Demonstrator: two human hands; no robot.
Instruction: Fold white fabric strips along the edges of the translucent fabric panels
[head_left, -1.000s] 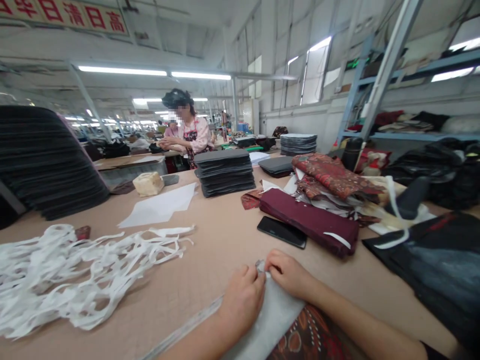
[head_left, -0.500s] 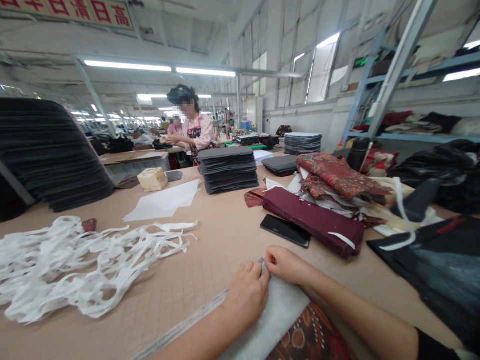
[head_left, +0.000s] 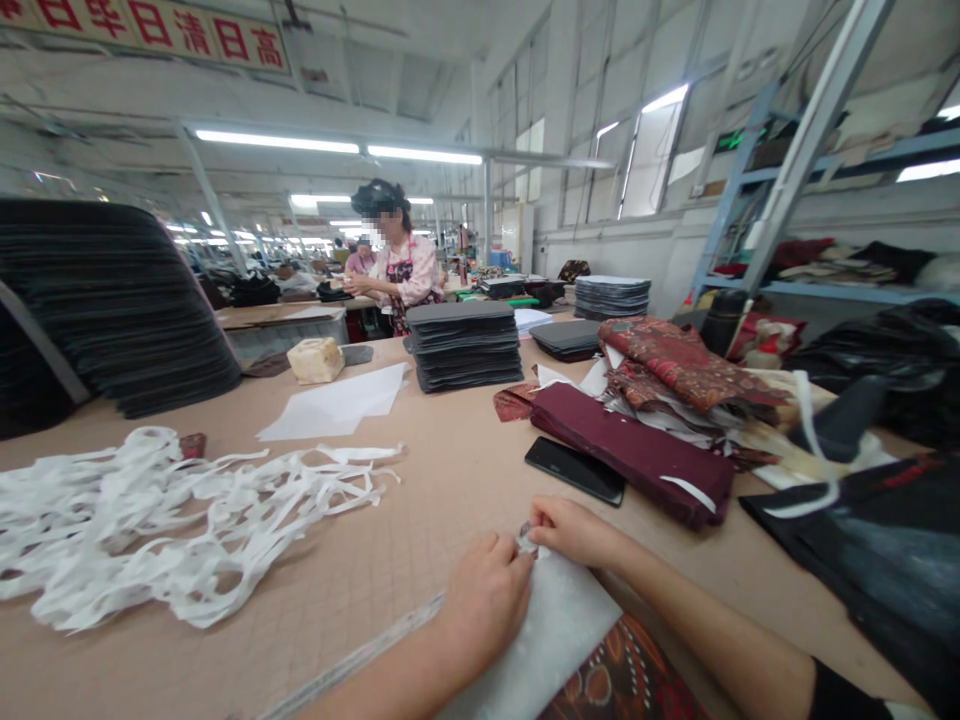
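Observation:
My left hand (head_left: 489, 588) is closed at the far edge of a pale grey sheet (head_left: 562, 625), its fingers curled down on the folded edge. Just beside it, my right hand (head_left: 566, 530) pinches the sheet's far corner between thumb and fingers. A small greyish bit of the edge shows between the two hands. A narrow folded strip (head_left: 375, 645) runs along the sheet's left side, toward me. Under the sheet's right side, brown-red patterned fabric (head_left: 619, 670) shows. The left fingertips are partly hidden.
White ribbon strips (head_left: 187, 530) lie tangled at left, before a tall dark stack (head_left: 120, 310). Ahead stand a dark pad stack (head_left: 465, 350) and a yellowish block (head_left: 315, 360). A black phone (head_left: 574, 468) lies by folded maroon fabric (head_left: 630, 445). A person (head_left: 405, 265) works beyond.
The view has shifted slightly, so the background sits lower and further right. My fingertips have drawn slightly apart, and more of the sheet's corner shows between them.

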